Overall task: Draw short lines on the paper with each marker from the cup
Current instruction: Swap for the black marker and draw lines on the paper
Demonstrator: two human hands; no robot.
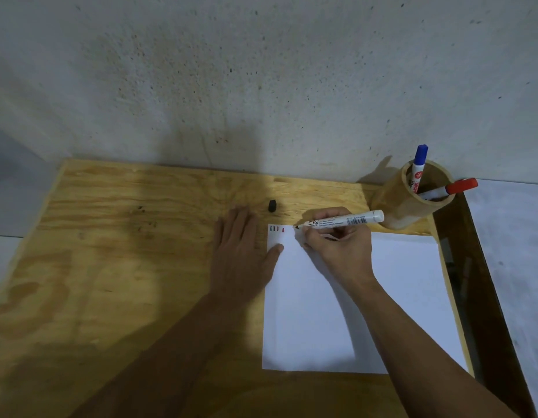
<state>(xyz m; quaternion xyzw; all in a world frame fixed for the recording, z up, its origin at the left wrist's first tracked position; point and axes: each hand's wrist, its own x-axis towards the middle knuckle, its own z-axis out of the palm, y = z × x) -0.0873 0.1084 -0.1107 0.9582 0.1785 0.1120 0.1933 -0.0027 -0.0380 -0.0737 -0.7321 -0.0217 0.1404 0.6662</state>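
A white sheet of paper [397, 297] lies on the right half of a plywood table [126, 267]. Short dark and red lines [276, 228] mark its top left corner. My right hand [334, 242] grips an uncapped white marker [346, 220], its dark tip touching the paper near the top edge, right of those lines. My left hand [240, 251] lies flat on the table, its thumb pressing the paper's left edge. A black cap [272, 205] rests on the table above the paper. A wooden cup [412, 200] at the back right holds a blue-capped marker [418, 167] and a red-capped marker [451, 188].
A pitted grey wall [261, 86] rises right behind the table. The table's right edge runs beside a dark wooden frame [478, 282], with a pale floor beyond it.
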